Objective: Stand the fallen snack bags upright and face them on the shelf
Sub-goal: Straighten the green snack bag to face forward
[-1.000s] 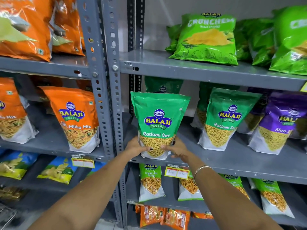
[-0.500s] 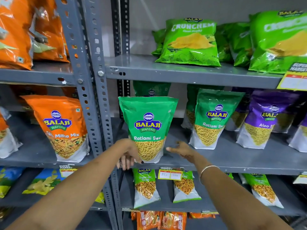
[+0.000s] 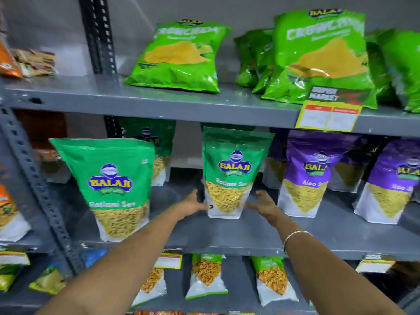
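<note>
Two green Ratlami Sev bags stand upright on the middle grey shelf (image 3: 227, 242). The nearer bag (image 3: 113, 189) stands at the front left edge with nothing touching it. The second bag (image 3: 229, 176) stands further back, slightly tilted. My left hand (image 3: 193, 203) is at its lower left edge and my right hand (image 3: 263, 203) at its lower right corner. Both hands have fingers spread and fingertips at the bag's sides, not closed around it. A third green bag (image 3: 156, 142) stands behind, mostly hidden.
Purple Aloo Sev bags (image 3: 311, 176) stand right of my hands. Light green Crunchem bags (image 3: 179, 55) lean on the upper shelf (image 3: 136, 98), with a yellow price tag (image 3: 329, 114) on its edge. Smaller bags (image 3: 206, 276) fill the lower shelf. A perforated grey upright (image 3: 38, 192) rises at left.
Both hands have let go of the front-left green bag, which stays upright, and have moved right and deeper to flank the second green bag. The camera has shifted right and closer.
</note>
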Available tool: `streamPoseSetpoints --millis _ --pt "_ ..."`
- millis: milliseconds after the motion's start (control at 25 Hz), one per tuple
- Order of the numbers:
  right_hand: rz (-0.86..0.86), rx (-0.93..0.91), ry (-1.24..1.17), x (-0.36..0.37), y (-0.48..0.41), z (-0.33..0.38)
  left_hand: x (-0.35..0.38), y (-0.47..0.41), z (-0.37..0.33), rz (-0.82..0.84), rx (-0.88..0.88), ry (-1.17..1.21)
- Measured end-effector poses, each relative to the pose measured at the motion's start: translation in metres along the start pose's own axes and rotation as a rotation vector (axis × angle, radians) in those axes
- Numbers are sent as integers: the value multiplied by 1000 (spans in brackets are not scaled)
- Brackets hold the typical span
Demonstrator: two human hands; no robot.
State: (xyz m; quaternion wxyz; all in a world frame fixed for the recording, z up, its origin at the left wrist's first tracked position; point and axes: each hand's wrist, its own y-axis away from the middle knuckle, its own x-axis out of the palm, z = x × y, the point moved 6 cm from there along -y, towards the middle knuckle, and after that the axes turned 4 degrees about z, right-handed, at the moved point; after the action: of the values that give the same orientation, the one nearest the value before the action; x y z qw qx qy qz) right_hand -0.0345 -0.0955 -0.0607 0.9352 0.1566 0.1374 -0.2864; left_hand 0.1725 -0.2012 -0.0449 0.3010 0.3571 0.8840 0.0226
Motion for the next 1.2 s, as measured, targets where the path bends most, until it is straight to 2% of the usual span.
streamPoseSetpoints --millis 160,280,520,720,1200 --pt "258 -64 -54 3 -20 8 16 -24 -5 -174 -25 169" --pt "362 -64 -105 7 -9 18 21 -30 1 -266 -51 217" --pt "332 -76 -110 3 16 11 24 -10 3 -292 -68 97" --pt "289 -72 19 0 47 10 23 20 7 -262 -45 -40" --pt "267 -23 54 5 70 7 21 39 10 -213 -14 -14"
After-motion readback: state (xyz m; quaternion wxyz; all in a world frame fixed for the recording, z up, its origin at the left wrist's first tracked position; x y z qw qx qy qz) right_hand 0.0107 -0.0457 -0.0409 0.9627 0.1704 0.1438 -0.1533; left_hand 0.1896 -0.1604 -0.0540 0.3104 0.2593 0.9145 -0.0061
